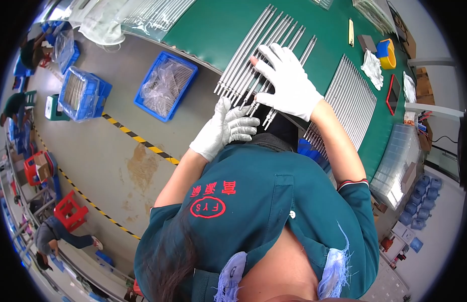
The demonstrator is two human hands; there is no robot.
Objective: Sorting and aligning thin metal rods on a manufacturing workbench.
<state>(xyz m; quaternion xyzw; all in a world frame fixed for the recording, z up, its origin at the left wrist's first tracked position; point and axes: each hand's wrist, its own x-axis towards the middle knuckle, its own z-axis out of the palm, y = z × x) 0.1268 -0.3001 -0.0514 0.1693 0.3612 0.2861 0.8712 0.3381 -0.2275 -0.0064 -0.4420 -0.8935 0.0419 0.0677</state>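
Right hand (290, 83), fingers spread, covers rods (246, 53); left hand (223, 131), grip unclear, meets their ends past the counter's (330, 54) near edge. Bare green separates the rod row (346, 95).

One left hand (222, 132), one right hand (290, 83); silver rods (245, 49) in two loose groups, too many to count; one yellow-blue container (388, 54).

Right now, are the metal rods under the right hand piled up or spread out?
Spread out: the rods lie side by side on the table, green showing in gaps between several.
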